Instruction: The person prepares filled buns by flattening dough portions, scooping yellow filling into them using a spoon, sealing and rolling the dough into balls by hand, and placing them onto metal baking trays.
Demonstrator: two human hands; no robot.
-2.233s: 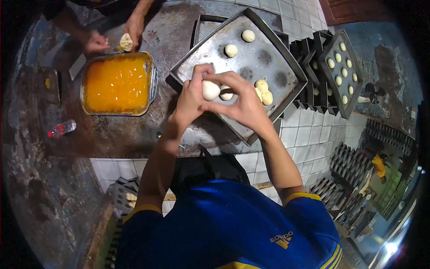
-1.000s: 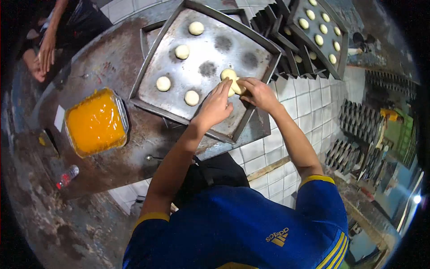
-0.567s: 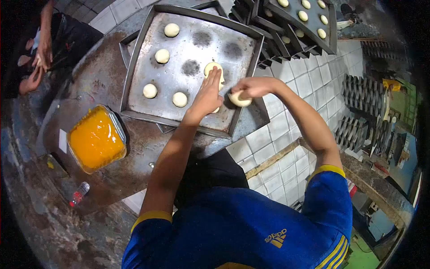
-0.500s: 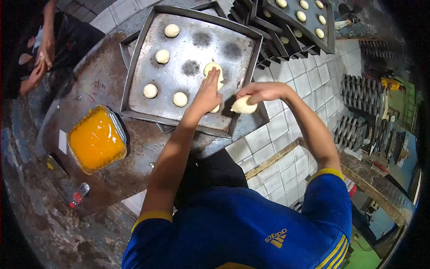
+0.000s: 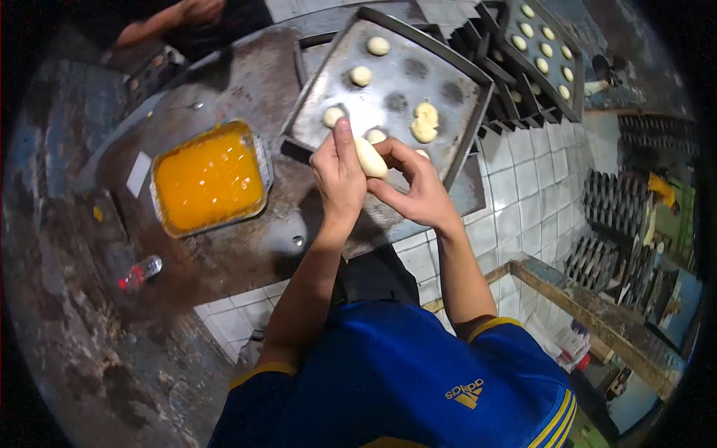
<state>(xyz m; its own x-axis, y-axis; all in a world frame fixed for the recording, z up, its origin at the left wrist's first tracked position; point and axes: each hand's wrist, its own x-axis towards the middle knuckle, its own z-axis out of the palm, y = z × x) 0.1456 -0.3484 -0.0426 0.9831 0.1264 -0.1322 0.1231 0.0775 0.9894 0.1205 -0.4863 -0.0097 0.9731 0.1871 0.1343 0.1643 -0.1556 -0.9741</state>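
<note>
Between my hands is a smooth, pale dough piece (image 5: 370,158), held above the near edge of a metal tray (image 5: 323,93). My left hand (image 5: 340,173) is closed against the dough's left side, thumb pointing up. On the right side, the curled fingers and thumb of my right hand (image 5: 414,187) grip the same piece. Several round dough balls lie on the tray, one (image 5: 378,46) near its far corner, one (image 5: 361,75) below that. A lumpy, joined dough mass (image 5: 425,123) rests on the tray's right part. My hands partly hide the balls nearest them.
A glass dish (image 5: 266,175) of orange filling stands on the worn table (image 5: 254,254) at left. A red-capped bottle (image 5: 140,273) lies near the front. Stacked trays (image 5: 515,82) stand at right, the top one holding dough balls. Another person's arm (image 5: 160,26) is at top left.
My right hand has brought its dough from beyond the tray's right edge to my left hand, which has left the dough mass. The view has shifted, and the other person's hands have moved.
</note>
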